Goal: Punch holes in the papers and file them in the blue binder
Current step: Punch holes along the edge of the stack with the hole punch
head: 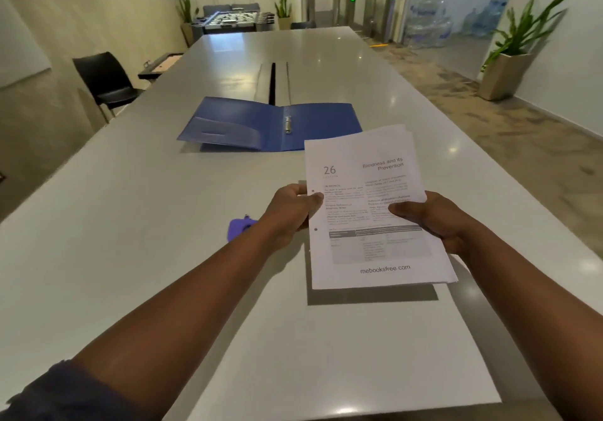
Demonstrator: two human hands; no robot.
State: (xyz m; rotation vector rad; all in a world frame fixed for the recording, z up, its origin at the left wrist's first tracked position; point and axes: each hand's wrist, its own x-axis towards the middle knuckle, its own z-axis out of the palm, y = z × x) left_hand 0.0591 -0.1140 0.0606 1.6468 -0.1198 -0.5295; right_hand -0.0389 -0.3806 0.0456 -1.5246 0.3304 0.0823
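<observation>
Forearms reach in from the near edge, a dark sleeve [49, 391] on the left one. Below them a large white sheet [342, 355] lies flat on the bench [130, 225], glossy pale grey, smooth enough to mirror the ceiling lights.

Left hand [288, 212] and right hand [434, 221] hold the papers [368, 212] off the bench, one at each long edge. Thumbs lie on top; fingers [403, 208] curl under, pinching the stack. Two-sided grip likely keeps the thin, floppy sheets square and level. Edges fan slightly at the far and near right corners, so the stack is loose, not bound.

Two punched holes show along the edge by the left fingers, so punching looks done for this batch, at least on the top sheet.

Blue binder [270, 123] lies open beyond the fingers, well apart from them: smooth plastic covers, clear pocket on the left flap, metal ring clip at the spine. Open and flat, ready to receive.

Purple hole punch [239, 226], partly hidden, sits just left of the left wrist.
</observation>
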